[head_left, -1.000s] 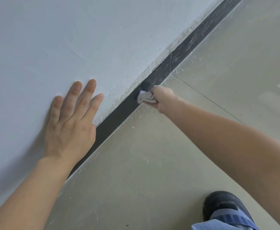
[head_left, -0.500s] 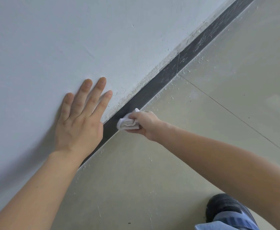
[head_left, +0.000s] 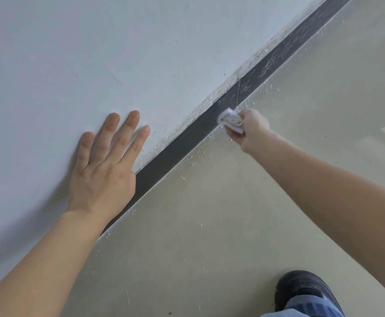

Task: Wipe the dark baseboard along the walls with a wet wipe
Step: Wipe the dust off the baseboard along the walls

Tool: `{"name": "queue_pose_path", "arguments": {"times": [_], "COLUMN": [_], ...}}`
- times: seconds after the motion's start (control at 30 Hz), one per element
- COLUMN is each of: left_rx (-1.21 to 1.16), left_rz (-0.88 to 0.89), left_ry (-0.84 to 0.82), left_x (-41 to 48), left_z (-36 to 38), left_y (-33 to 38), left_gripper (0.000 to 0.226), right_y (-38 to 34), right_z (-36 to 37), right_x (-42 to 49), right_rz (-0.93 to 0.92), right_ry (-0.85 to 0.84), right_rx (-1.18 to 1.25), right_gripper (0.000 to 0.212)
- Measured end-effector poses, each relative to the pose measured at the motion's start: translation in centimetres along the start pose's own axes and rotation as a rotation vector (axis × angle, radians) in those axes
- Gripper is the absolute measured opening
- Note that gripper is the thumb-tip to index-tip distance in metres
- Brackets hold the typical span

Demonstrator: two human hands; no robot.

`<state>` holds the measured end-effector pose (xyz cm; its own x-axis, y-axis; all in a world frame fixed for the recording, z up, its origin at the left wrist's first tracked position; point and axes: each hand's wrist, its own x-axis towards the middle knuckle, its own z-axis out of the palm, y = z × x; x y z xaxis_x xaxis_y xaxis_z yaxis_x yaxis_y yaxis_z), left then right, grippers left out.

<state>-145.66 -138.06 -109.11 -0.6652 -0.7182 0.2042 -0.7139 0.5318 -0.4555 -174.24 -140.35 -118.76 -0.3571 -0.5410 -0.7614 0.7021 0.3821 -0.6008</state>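
Right hand point(head_left: 253, 130) grips the bunched wet wipe point(head_left: 231, 120), pressing it on the dark baseboard point(head_left: 182, 146) near a seam. Left hand point(head_left: 104, 165) lies flat, fingers spread, on the wall point(head_left: 141, 53). Near stretch looks clean; the far, white-scuffed stretch seemingly awaits wiping.
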Motion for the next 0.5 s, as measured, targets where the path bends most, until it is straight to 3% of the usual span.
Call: {"name": "queue_pose_path", "arguments": {"times": [0.13, 0.27, 0.5], "left_rx": [0.001, 0.053, 0.008], "left_rz": [-0.003, 0.016, 0.023], "left_ry": [0.002, 0.015, 0.016], "left_x": [0.2, -0.1, -0.2], "left_z": [-0.2, -0.2, -0.5], "left_y": [0.2, -0.1, -0.2], "left_gripper": [0.082, 0.077, 0.078], "right_y": [6.2, 9.6, 2.8], "right_z": [2.6, 5.6, 5.2], "right_x": [-3.9, -7.7, -4.7], "right_rz": [0.252, 0.337, 0.236], "right_ry": [-0.179, -0.404, -0.268], "right_rx": [-0.116, -0.186, 0.010], "right_gripper": [0.010, 0.008, 0.022]}}
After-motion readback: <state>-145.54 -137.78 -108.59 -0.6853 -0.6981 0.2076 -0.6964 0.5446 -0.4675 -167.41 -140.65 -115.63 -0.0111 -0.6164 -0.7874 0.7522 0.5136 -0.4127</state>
